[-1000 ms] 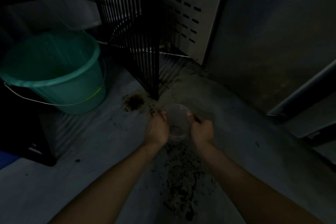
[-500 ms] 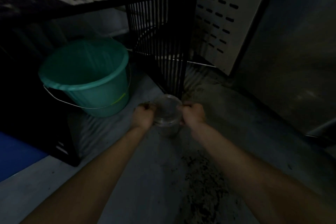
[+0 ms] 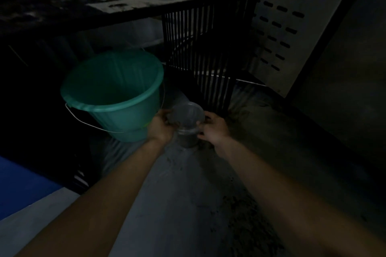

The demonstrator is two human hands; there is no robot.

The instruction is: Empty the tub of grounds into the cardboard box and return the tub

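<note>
Where the dim light falls in the head view, a small clear tub [image 3: 187, 131] is held just above the grey floor [image 3: 167, 204] between two hands: the left hand [image 3: 161, 126] is curled on its left side with the fingers at the rim, and the right hand [image 3: 215, 129] is curled on its right side. Something dark, maybe grounds, is seen in the bottom of the tub. A green bucket [image 3: 117, 94] is seen just left of the tub, a black slatted crate [image 3: 200, 52] just behind it, and dark crumbs [image 3: 246, 225] are scattered on the floor nearer the camera.
</note>
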